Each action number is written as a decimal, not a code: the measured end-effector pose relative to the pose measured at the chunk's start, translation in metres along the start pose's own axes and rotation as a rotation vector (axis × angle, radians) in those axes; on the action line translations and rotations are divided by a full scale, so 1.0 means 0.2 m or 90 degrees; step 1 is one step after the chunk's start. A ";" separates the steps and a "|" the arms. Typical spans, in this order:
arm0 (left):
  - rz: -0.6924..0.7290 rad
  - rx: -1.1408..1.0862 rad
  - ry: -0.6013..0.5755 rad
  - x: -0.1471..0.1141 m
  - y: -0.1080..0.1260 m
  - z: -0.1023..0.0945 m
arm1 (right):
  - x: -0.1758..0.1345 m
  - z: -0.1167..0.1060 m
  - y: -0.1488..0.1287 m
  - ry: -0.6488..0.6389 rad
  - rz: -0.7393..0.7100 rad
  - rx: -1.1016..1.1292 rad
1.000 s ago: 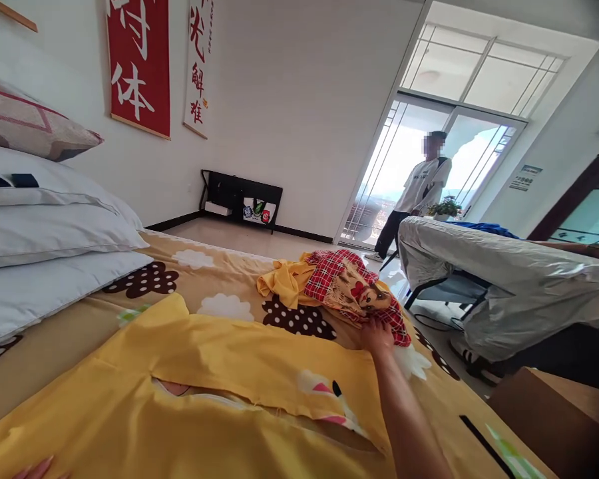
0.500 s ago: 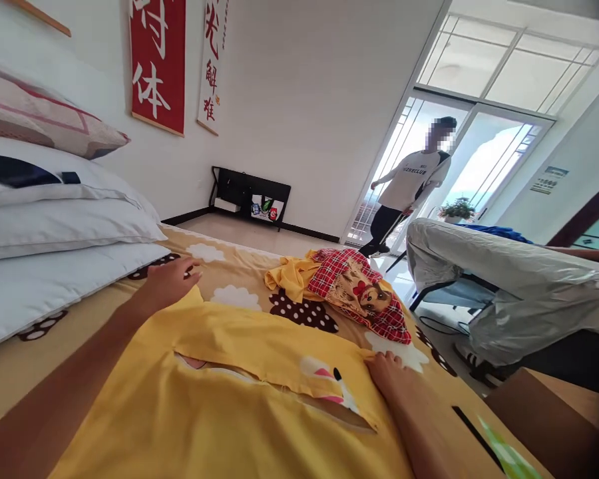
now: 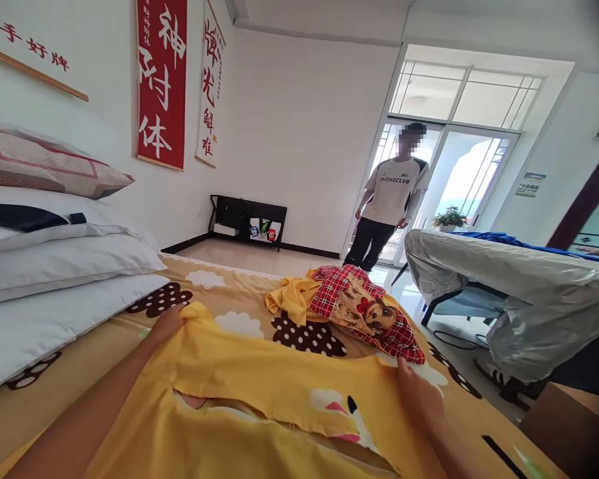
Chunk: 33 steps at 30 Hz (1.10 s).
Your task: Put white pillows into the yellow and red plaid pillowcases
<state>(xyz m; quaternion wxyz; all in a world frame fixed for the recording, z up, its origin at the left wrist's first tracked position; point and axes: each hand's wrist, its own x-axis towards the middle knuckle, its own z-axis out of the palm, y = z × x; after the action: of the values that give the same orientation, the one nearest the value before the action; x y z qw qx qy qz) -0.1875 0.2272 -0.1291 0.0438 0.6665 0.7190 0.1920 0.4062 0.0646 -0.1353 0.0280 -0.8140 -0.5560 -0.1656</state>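
A yellow pillowcase [image 3: 229,359] lies spread before me on the bed, with a long slit gaping across it and a white, pink and black print near its right end. Its far left corner is pinched in my left hand [image 3: 168,324], the fabric bunched up at the fingers. My right hand [image 3: 419,392] grips the far right corner, thumb on top and the other fingers mostly hidden. Just beyond lies a crumpled red checked cloth [image 3: 354,299] with a bear print, a yellow cloth [image 3: 294,296] bunched against it.
White pillows [image 3: 64,266] are stacked at the left. A person [image 3: 394,193] stands by the glass door. To the right are a plastic-covered table [image 3: 504,259] and a cardboard box [image 3: 569,426]. A low black rack [image 3: 249,223] stands against the far wall.
My left hand has closed on the pillowcase's far left corner and lifted it slightly. My right hand still holds its corner. My view has tilted up, and the person has turned towards me.
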 end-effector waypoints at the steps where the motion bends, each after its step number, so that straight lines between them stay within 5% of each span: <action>1: 0.014 -0.003 0.007 0.04 0.01 -0.04 | 0.04 -0.04 0.02 0.014 0.010 -0.013; 6: -0.003 0.012 0.063 0.15 0.07 -0.13 | 0.21 -0.10 0.07 0.092 0.012 -0.088; 12: 0.013 0.134 0.205 0.03 0.05 0.01 | 0.15 0.15 0.00 0.117 -0.139 -0.109; 17: -0.068 0.113 0.073 0.00 -0.10 0.16 | 0.11 0.27 -0.01 0.100 -0.102 -0.101; 21: -0.093 0.070 -0.006 0.08 -0.14 0.07 | 0.15 0.18 0.01 0.144 -0.002 -0.104; 25: -0.055 0.055 0.037 0.09 -0.09 0.00 | 0.19 0.09 0.00 0.183 0.031 -0.093; 33: -0.016 0.122 0.119 -0.02 -0.02 0.09 | 0.11 0.16 0.00 0.158 0.042 -0.089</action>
<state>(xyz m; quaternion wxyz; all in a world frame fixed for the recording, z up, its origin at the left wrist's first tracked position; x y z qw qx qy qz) -0.1858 0.2267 -0.1472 -0.0846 0.6380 0.7432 0.1830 0.4221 0.0919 -0.1579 0.0457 -0.8052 -0.5082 -0.3023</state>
